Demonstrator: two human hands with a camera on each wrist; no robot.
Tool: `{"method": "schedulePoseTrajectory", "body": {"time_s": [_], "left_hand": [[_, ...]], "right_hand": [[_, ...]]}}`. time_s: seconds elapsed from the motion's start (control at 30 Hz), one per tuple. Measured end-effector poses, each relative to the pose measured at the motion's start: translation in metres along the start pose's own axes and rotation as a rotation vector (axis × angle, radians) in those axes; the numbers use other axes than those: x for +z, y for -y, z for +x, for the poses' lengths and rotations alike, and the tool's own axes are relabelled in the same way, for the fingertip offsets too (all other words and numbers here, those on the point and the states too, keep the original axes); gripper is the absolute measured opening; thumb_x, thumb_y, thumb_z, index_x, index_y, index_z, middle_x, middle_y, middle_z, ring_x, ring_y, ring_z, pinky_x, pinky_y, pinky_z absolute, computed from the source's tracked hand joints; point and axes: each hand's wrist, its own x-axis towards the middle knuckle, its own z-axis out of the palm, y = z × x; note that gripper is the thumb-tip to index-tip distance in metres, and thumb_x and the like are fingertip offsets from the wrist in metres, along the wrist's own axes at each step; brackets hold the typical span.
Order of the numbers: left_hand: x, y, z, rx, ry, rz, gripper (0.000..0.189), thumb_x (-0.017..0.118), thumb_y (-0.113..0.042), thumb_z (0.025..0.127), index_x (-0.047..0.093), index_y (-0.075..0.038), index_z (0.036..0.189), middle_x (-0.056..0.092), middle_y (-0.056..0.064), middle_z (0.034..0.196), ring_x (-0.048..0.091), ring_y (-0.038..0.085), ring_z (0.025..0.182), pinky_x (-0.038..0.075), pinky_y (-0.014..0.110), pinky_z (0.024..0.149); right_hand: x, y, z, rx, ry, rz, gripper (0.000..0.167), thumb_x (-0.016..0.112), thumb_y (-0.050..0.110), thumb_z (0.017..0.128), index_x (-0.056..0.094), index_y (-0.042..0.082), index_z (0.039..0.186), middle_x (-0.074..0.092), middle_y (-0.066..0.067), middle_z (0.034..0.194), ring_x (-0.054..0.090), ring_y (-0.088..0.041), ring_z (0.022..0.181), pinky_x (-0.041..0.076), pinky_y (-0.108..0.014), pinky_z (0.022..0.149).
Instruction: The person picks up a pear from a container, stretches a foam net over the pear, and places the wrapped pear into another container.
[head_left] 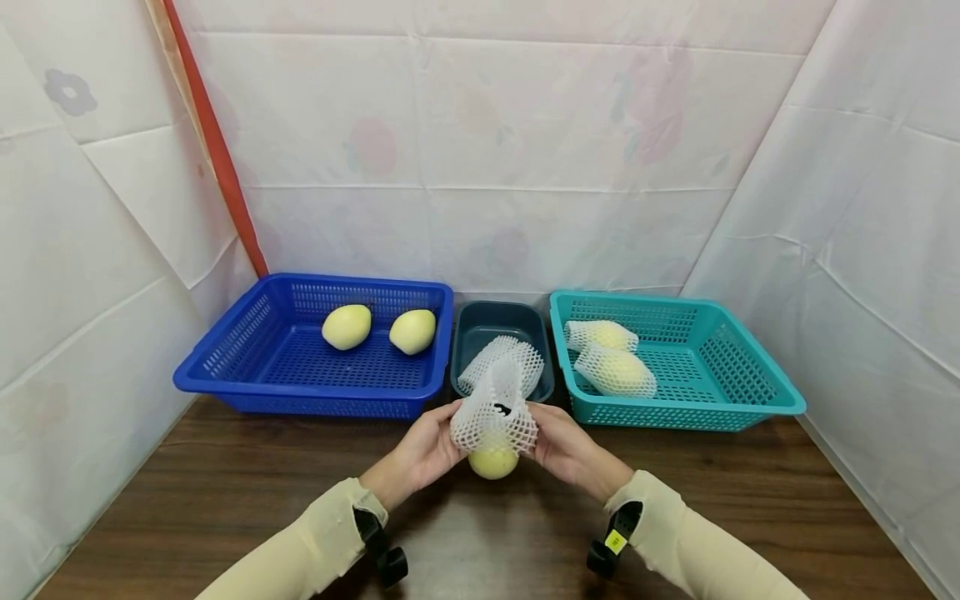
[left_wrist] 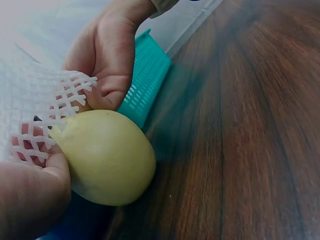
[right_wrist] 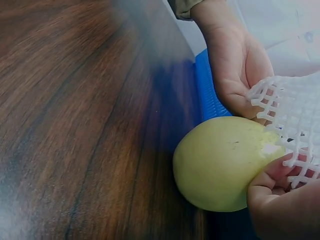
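Observation:
A white foam net sleeve (head_left: 480, 417) covers the upper part of a pale yellow fruit (head_left: 492, 463), whose rounded end sticks out bare toward me. My left hand (head_left: 426, 450) grips the sleeve's open edge on one side. On the opposite side, my right hand (head_left: 568, 446) pinches the same edge. In the left wrist view, the net's mesh (left_wrist: 65, 97) spreads between both hands at the fruit's narrow end. The right wrist view shows the smooth fruit (right_wrist: 220, 162) beside my right thumb and curled fingers (right_wrist: 272, 185).
At the left, a blue basket (head_left: 300, 388) holds two bare yellow fruits (head_left: 347, 326). A turquoise basket (head_left: 690, 410) on the right has two net-wrapped fruits (head_left: 617, 371). Between them stands a small dark teal tray (head_left: 487, 313) with more foam nets (head_left: 528, 362). White sheeting (head_left: 525, 125) encloses the wooden table (head_left: 495, 550).

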Motion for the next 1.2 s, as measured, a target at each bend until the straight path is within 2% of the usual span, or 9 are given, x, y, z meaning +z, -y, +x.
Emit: {"method": "schedulePoseTrajectory", "body": {"time_s": [0.17,0.43,0.6,0.83,0.93,1.03,1.1,1.2], "left_hand": [[-0.004,0.000,0.000,-0.004,-0.003,0.018,0.026,0.024,-0.019,0.106,0.044,-0.004,0.117,0.064,0.002,0.100,0.060,0.011,0.092,0.045,0.027,0.081],[-0.011,0.002,0.000,-0.019,-0.042,0.093,0.030,0.025,-0.015,0.105,0.034,-0.002,0.131,0.062,0.000,0.101,0.058,0.009,0.094,0.044,0.026,0.085],[-0.018,0.003,-0.001,-0.037,-0.042,0.142,0.027,0.026,-0.015,0.105,0.038,-0.003,0.126,0.062,0.000,0.099,0.059,0.008,0.093,0.045,0.027,0.084],[-0.024,0.009,0.001,-0.077,-0.040,0.213,0.026,0.027,-0.013,0.104,0.047,-0.003,0.119,0.063,0.002,0.096,0.060,0.011,0.090,0.046,0.030,0.082],[-0.028,0.013,0.003,-0.085,-0.050,0.280,0.028,0.028,-0.011,0.104,0.049,-0.001,0.118,0.064,0.003,0.095,0.060,0.013,0.089,0.047,0.031,0.081],[-0.030,0.016,0.005,-0.077,-0.079,0.373,0.033,0.029,-0.010,0.103,0.045,0.005,0.127,0.064,0.003,0.095,0.060,0.013,0.089,0.048,0.033,0.080],[-0.029,0.018,0.006,-0.058,-0.113,0.454,0.035,0.030,-0.010,0.102,0.041,0.009,0.131,0.063,0.003,0.094,0.060,0.013,0.088,0.049,0.033,0.078],[-0.027,0.021,0.007,-0.026,-0.181,0.575,0.034,0.032,-0.010,0.102,0.044,0.011,0.126,0.063,0.003,0.089,0.060,0.013,0.082,0.050,0.032,0.073]], "right_hand": [[-0.001,-0.003,0.001,-0.001,-0.022,-0.033,0.018,0.047,0.014,0.101,0.061,0.006,0.110,0.068,-0.003,0.093,0.063,-0.011,0.082,0.050,-0.030,0.072],[-0.008,-0.010,0.004,-0.013,-0.049,-0.131,0.022,0.050,0.014,0.099,0.061,0.002,0.114,0.068,-0.001,0.090,0.063,-0.010,0.078,0.048,-0.029,0.069],[-0.011,-0.015,0.005,-0.010,-0.052,-0.171,0.028,0.048,0.013,0.099,0.055,-0.001,0.122,0.067,0.001,0.088,0.062,-0.010,0.076,0.047,-0.028,0.066],[-0.015,-0.023,0.005,-0.005,-0.044,-0.197,0.024,0.048,0.014,0.099,0.058,0.001,0.117,0.067,0.001,0.084,0.062,-0.010,0.073,0.048,-0.029,0.065],[-0.016,-0.025,0.006,-0.008,-0.041,-0.211,0.023,0.048,0.012,0.099,0.057,-0.001,0.116,0.066,0.001,0.082,0.061,-0.010,0.072,0.048,-0.029,0.065],[-0.018,-0.027,0.007,-0.012,-0.058,-0.229,0.025,0.048,0.012,0.099,0.054,-0.003,0.118,0.065,0.001,0.081,0.060,-0.010,0.070,0.047,-0.029,0.064],[-0.020,-0.028,0.009,-0.019,-0.079,-0.252,0.027,0.047,0.012,0.099,0.051,-0.005,0.120,0.065,0.002,0.080,0.059,-0.010,0.069,0.047,-0.029,0.063],[-0.020,-0.030,0.012,-0.033,-0.121,-0.300,0.029,0.046,0.012,0.099,0.048,-0.007,0.121,0.063,0.001,0.079,0.057,-0.009,0.065,0.046,-0.029,0.060]]}}
